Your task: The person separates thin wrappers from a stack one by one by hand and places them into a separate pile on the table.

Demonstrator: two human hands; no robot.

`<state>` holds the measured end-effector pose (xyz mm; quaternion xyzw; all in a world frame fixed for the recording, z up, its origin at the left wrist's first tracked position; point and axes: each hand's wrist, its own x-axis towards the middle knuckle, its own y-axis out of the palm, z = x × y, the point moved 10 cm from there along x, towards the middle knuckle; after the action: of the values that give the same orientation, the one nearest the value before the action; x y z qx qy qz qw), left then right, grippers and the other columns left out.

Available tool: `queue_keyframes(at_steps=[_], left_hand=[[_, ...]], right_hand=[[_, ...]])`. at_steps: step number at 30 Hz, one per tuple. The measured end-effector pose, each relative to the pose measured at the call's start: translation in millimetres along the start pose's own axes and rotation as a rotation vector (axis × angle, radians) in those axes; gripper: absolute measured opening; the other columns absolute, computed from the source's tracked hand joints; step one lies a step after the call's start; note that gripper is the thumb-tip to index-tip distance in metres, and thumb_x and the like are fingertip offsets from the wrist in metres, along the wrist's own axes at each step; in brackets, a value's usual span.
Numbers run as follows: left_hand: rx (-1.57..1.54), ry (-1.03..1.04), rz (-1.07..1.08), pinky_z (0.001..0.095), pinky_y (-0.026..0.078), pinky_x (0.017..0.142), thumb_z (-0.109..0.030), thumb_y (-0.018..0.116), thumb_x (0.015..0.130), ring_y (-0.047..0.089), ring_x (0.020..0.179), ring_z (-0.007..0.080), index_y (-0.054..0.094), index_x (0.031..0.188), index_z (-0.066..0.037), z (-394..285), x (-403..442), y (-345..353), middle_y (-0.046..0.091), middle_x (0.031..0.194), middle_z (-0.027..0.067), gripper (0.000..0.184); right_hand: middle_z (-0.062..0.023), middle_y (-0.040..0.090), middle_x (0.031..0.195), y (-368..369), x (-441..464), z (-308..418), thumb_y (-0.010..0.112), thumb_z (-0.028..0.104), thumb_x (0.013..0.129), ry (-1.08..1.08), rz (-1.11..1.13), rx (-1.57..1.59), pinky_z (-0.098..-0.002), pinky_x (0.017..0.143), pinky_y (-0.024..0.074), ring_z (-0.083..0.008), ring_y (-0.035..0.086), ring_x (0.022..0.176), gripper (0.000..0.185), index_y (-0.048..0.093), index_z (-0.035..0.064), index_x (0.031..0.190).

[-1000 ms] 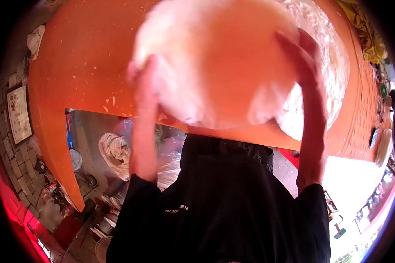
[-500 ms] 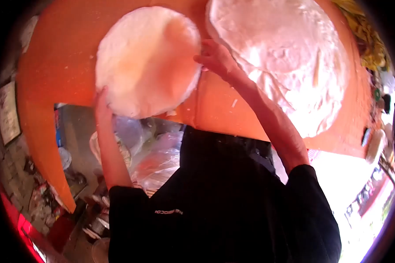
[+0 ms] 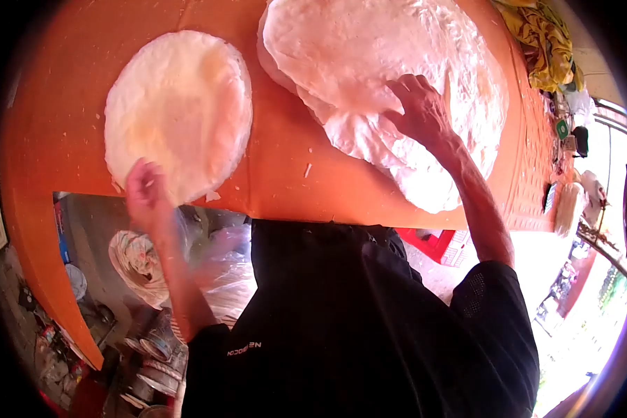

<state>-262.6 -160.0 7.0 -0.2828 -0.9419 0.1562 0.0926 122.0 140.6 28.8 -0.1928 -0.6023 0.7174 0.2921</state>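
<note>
A round, pale, thin flatbread (image 3: 181, 104) lies flat on the orange table (image 3: 285, 160). My left hand (image 3: 148, 191) is over its near left edge, blurred, with the fingers partly curled; whether they touch the bread I cannot tell. To the right spreads a larger, wrinkled pile of thin dough sheets (image 3: 341, 49), with loose folds hanging toward me. On top of this pile rests my right hand (image 3: 421, 115), its fingers bent and the thumb apart from them, by a raised fold.
Below the table's cut-out edge are a cloth-like bundle (image 3: 141, 265) and clear plastic wrapping (image 3: 230, 268). A red crate (image 3: 432, 244) stands under the near right edge. Yellow patterned cloth (image 3: 540, 42) lies at the far right. Small dough scraps dot the tabletop.
My right hand has left the round flatbread's right edge and moved right onto the pile. My left hand has drawn in from the left edge. The view has shifted right.
</note>
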Motion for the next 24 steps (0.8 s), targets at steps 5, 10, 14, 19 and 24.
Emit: queue_keyframes(at_steps=[5,10,14,19,24], left_hand=[[-0.268,-0.286,0.301,0.0266,0.05,0.08,-0.007,0.063,0.088,0.061,0.087,0.014,0.055,0.115,0.0,-27.5,-102.6,116.1,0.062,0.096,0.0062,0.029],[-0.448,-0.446,0.549,0.029,0.052,0.076,-0.011,0.059,0.092,0.064,0.082,0.0183,0.053,0.116,0.001,-61.1,-164.7,216.1,0.063,0.093,0.0097,0.027],[-0.573,-0.536,0.598,0.0325,0.052,0.078,-0.018,0.054,0.095,0.065,0.086,0.0214,0.052,0.117,0.001,-79.9,-176.5,264.4,0.064,0.097,0.0114,0.028],[-1.233,-0.765,0.52,0.0448,0.047,0.09,-0.046,0.04,0.097,0.059,0.104,0.0273,0.049,0.125,-0.006,-86.5,-168.2,305.7,0.061,0.115,0.0098,0.05],[-1.348,-0.72,0.426,0.0443,0.045,0.089,-0.057,0.039,0.094,0.048,0.12,0.0245,0.041,0.138,-0.016,-100.6,-163.3,294.1,0.048,0.136,0.0053,0.06]], right_hand=[[-0.0088,0.064,0.096,-15.4,-2.2,-6.5,0.069,0.002,0.066,-0.134,-0.243,-0.038,-0.0396,0.08,0.0501,-0.0285,0.061,0.092,0.037,0.066,0.0072,0.103],[-0.0054,0.067,0.077,-36.7,38.0,-33.0,0.067,0.012,0.081,-0.41,-0.298,-0.494,-0.0285,0.045,0.0454,-0.0154,0.06,0.059,0.009,0.067,0.0074,0.089],[-0.0099,0.066,0.079,-147.4,26.1,-15.2,0.062,0.003,0.08,-0.354,-0.383,-0.116,-0.0312,0.054,0.0498,-0.0214,0.064,0.067,0.016,0.067,0.0082,0.095],[-0.0073,0.057,0.068,-94.7,-42.0,32.0,0.061,0.001,0.068,-0.411,-0.151,-0.045,-0.0353,0.053,0.0477,-0.0225,0.059,0.063,0.013,0.06,0.0068,0.079],[-0.0098,0.059,0.07,-47.8,-72.6,20.3,0.069,0.005,0.07,-0.19,0.06,0.236,-0.0378,0.058,0.0491,-0.0256,0.061,0.066,0.014,0.066,0.0035,0.084]])
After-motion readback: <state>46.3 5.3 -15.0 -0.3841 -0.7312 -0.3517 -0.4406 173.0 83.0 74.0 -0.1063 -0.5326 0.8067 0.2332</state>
